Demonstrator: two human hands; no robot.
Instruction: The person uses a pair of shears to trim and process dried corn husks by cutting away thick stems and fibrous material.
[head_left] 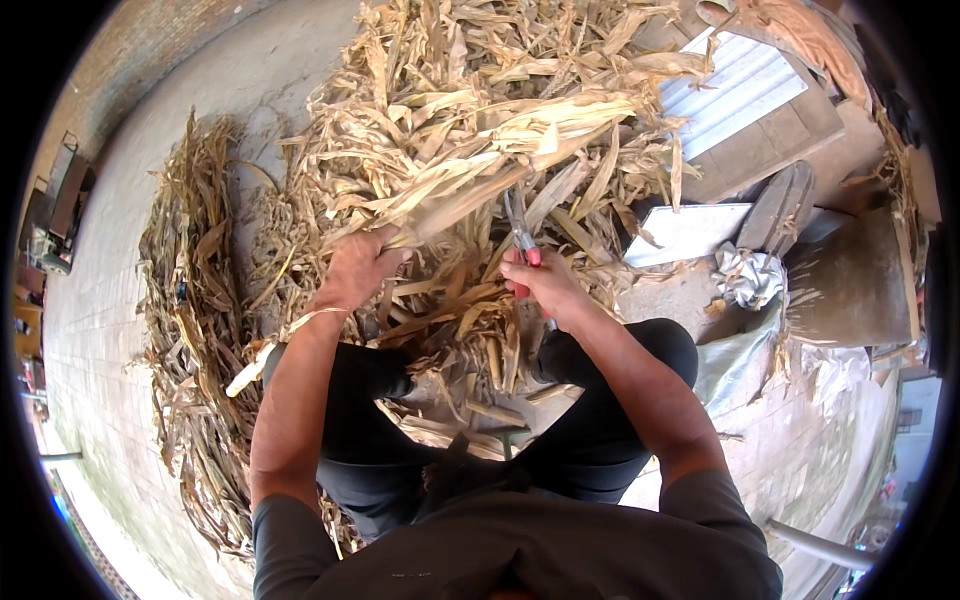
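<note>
My left hand (360, 270) is closed round the near end of a bundle of long, dry, pale corn leaves (500, 140). The bundle slants away to the far right, over the big heap. In my right hand (552, 288) is a pair of pruning shears (521, 236) with red handles and metal blades. The blades point away from me, with their tips by the lower edge of the bundle; whether they touch it I cannot tell. Parts of both handles are hidden by my fingers.
A large heap of dry corn leaves (450, 50) lies ahead, and a long dark pile of them (195, 250) runs along the left. Broken stalk pieces (495, 410) lie between my knees. On the right are a white corrugated sheet (735, 90), a worn shoe sole (780, 210) and crumpled foil (748, 277).
</note>
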